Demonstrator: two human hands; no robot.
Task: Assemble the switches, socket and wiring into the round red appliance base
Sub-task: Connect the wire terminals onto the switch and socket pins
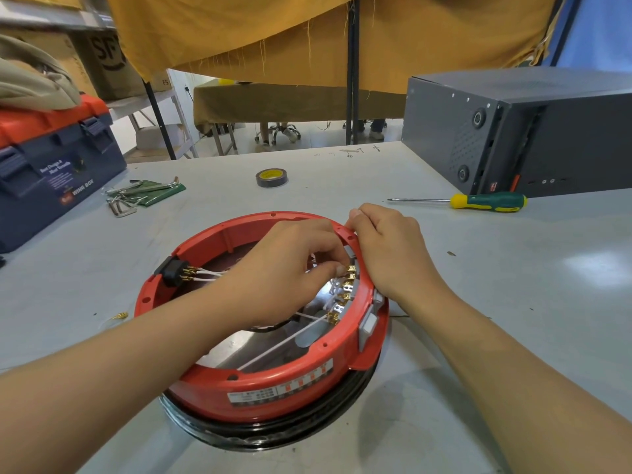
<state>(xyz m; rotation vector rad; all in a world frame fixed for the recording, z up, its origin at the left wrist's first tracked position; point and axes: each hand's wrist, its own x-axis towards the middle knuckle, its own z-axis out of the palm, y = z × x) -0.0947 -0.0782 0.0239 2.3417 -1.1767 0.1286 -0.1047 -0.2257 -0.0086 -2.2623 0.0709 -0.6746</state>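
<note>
Red moulded plastic forms the round appliance base point(263, 381), which lies open side up near the front of the pale grey tabletop point(496, 275), seated on a glossy black ring with a chrome edge. Its rim is smooth, with small screw holes at intervals, and a printed rating label runs along the near wall. A black rectangular socket point(170, 270) sits in the left wall, brass pins pointing inward, with thin white wires point(208, 274) attached. Along the right wall, a row of light grey switches point(367, 325) shows brass spade terminals point(345, 293) on the inside. A polished metal plate lines the floor of the base.

Left hand point(290, 268) reaches inside, thumb and forefinger pinched at the uppermost brass terminal; what lies between them is too small to tell. Right hand point(386, 248) is curled over the far right rim, thumb and fingers gripping the edge.

Elsewhere on the tabletop: a roll of dark tape point(271, 177), a green-and-yellow-handled screwdriver point(478, 202), bent steel hex keys point(136, 196) on a green pouch, a blue and orange toolbox point(51, 172) at left, and a dark grey metal case point(533, 138) at right.
</note>
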